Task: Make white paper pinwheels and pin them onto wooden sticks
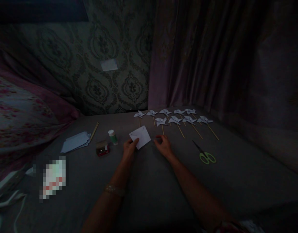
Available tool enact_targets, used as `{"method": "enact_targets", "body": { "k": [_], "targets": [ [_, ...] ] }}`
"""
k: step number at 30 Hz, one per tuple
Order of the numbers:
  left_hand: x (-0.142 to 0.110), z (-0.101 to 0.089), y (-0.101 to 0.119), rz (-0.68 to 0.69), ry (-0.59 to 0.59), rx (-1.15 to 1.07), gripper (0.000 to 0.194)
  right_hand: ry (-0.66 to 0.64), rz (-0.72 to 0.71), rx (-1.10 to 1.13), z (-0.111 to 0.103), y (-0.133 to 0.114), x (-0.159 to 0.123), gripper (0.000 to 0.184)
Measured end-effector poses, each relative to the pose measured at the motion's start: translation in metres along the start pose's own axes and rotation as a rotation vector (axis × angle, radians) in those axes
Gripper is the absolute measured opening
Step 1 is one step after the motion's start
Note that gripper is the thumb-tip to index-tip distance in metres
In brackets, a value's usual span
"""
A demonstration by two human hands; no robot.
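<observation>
A white square of paper [142, 138], with slits or crease lines running in from its corners, is pinched between the thumb and fingers of my left hand [130, 148]. My right hand [164, 146] hovers just off the paper's right corner. Its fingers are curved, the thumb and forefinger look slightly apart, and nothing shows between them. A glue stick [113, 137] with a white cap and green label stands left of my left hand. Close by it sits a small open red box [102, 149] with little shiny pieces inside, too dim to name.
Several white paper pinwheels [175, 120] on sticks lie in two rows at the back right. Scissors [205, 156] with green handles rest at right. To the left are a paper stack [76, 141], thin wooden sticks [94, 130] and a white power strip [8, 183] with cables.
</observation>
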State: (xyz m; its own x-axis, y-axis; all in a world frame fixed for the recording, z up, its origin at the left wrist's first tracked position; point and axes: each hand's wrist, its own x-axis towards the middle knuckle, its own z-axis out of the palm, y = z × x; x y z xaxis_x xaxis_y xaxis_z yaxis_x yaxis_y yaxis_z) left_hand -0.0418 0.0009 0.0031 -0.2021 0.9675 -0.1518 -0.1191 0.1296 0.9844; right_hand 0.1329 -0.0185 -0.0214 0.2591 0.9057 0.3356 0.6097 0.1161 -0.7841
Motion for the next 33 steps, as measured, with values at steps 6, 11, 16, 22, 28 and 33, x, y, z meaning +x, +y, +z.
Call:
{"method": "enact_targets", "body": {
  "k": [6, 11, 16, 22, 28, 33],
  "targets": [
    [-0.02, 0.011, 0.051, 0.009, 0.058, -0.484, 0.029, 0.366, -0.427, 0.088, -0.044, -0.053, 0.001, 0.013],
    [-0.048, 0.02, 0.098, 0.17, -0.059, -0.606, 0.029, 0.342, -0.754, -0.15, -0.066, -0.108, -0.007, 0.03],
    [-0.059, 0.023, 0.116, 0.249, -0.16, -0.657, 0.031, 0.385, -0.866, -0.218, -0.061, -0.129, -0.001, 0.024],
    [-0.039, 0.019, 0.114, 0.255, -0.114, -0.697, 0.029, 0.367, -0.882, -0.215, -0.043, -0.129, 0.022, 0.008],
    [-0.016, 0.016, 0.102, 0.169, -0.035, -0.678, 0.029, 0.294, -0.826, -0.205, -0.024, -0.12, 0.036, 0.006],
    [-0.011, 0.018, 0.099, 0.07, -0.051, -0.677, 0.031, 0.257, -0.824, -0.187, -0.02, -0.112, 0.04, 0.006]
  ]
}}
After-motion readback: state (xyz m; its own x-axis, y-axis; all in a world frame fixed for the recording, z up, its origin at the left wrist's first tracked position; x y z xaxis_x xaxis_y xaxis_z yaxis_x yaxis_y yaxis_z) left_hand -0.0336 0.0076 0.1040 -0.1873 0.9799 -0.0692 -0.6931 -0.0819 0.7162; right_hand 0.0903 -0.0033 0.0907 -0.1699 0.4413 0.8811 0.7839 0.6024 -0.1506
